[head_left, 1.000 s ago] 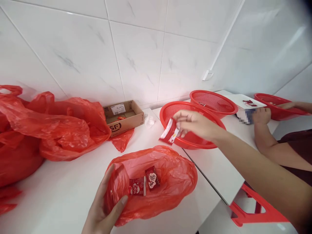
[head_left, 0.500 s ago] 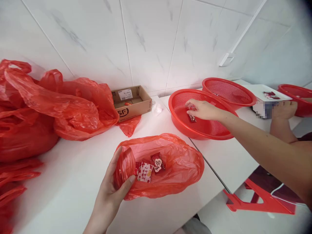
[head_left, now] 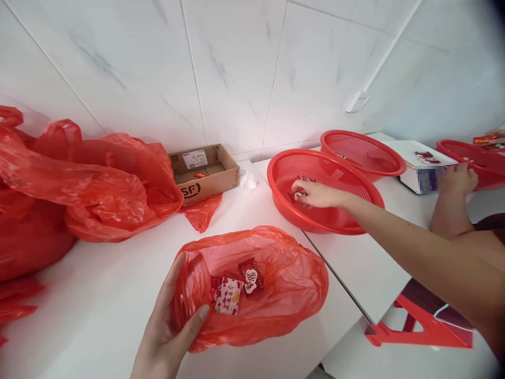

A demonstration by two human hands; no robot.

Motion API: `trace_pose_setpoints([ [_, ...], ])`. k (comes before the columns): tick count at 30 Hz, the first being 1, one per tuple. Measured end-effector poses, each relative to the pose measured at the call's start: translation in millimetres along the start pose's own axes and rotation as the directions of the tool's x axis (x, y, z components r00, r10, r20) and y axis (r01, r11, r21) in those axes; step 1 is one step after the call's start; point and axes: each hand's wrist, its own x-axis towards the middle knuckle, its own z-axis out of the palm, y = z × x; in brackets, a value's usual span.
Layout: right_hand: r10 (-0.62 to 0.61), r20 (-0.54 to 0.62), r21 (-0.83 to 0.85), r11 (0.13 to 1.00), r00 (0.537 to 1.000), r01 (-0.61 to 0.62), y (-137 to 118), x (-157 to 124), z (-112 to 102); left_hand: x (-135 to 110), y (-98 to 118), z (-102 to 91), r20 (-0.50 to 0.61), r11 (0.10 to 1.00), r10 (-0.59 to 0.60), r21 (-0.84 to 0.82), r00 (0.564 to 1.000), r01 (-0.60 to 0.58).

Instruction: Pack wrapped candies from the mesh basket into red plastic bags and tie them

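The right hand [head_left: 315, 193], seen a second before at mid-frame pinching a red packet, had been lowered into the nearer red basket [head_left: 357, 223], its fingers curled around small packets [head_left: 298, 192], while the left hand [head_left: 168, 331] stayed clamped on the red bag [head_left: 284, 287] at lower centre.
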Motion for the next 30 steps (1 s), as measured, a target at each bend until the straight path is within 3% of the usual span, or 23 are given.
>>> trace_pose_setpoints([
  [2, -0.066, -0.032, 0.241, 0.968, 0.997, 0.071, -21, -15, -13, -1, 2, 1.3, -0.004, 1.000, -0.003, -0.009, 1.000, 0.003],
  [5, -0.148, -0.094, 0.531, 0.829, 0.984, 0.176, -54, -45, -17, -1, 2, 0.9, 0.002, 1.000, 0.012, -0.016, 1.000, -0.012],
  [8, -0.290, 0.081, 0.639, 0.750, 0.954, 0.174, -83, -72, 4, -1, 0, -0.4, 0.005, 0.999, 0.020, -0.031, 1.000, -0.020],
  [11, -0.426, 0.276, 0.592, 0.782, 0.861, 0.197, -102, -90, 37, -1, 0, 0.0, 0.012, 0.997, 0.020, -0.075, 1.000, -0.019],
  [13, -0.414, 0.255, 0.429, 0.858, 0.874, 0.281, -109, -93, 53, -2, 1, 0.9, 0.016, 0.996, 0.015, -0.090, 1.000, -0.014],
  [15, -0.373, 0.135, 0.262, 0.907, 0.918, 0.330, -108, -89, 56, -3, 2, 1.3, 0.017, 0.996, 0.006, -0.089, 1.000, -0.004],
  [17, -0.341, -0.030, 0.191, 0.921, 0.940, 0.340, -99, -74, 45, -4, 2, 0.8, 0.023, 0.996, 0.003, -0.089, 1.000, -0.001],
  [19, -0.298, -0.201, 0.147, 0.933, 0.933, 0.330, -80, -49, 24, -3, 1, -0.3, 0.031, 0.996, 0.009, -0.088, 0.999, -0.007],
  [22, -0.127, -0.350, -0.033, 0.992, 0.928, 0.123, -32, -2, -10, -2, -1, -1.7, 0.019, 0.999, 0.019, -0.051, 1.000, -0.018],
  [24, 0.057, -0.289, -0.220, 0.968, 0.956, -0.124, 5, 27, -25, -1, -1, -1.7, 0.005, 0.999, 0.014, -0.029, 1.000, -0.013],
  [25, 0.106, -0.270, -0.249, 0.952, 0.957, -0.175, 22, 38, -29, -1, -1, -1.3, -0.001, 1.000, 0.008, -0.025, 1.000, -0.008],
  [28, 0.171, -0.204, -0.321, 0.918, 0.964, -0.231, 62, 56, -26, -1, 2, 0.9, -0.009, 1.000, -0.002, -0.018, 1.000, 0.001],
  [30, 0.168, -0.166, -0.358, 0.908, 0.972, -0.218, 76, 59, -19, -1, 3, 2.7, -0.018, 1.000, -0.001, -0.009, 1.000, 0.001],
])
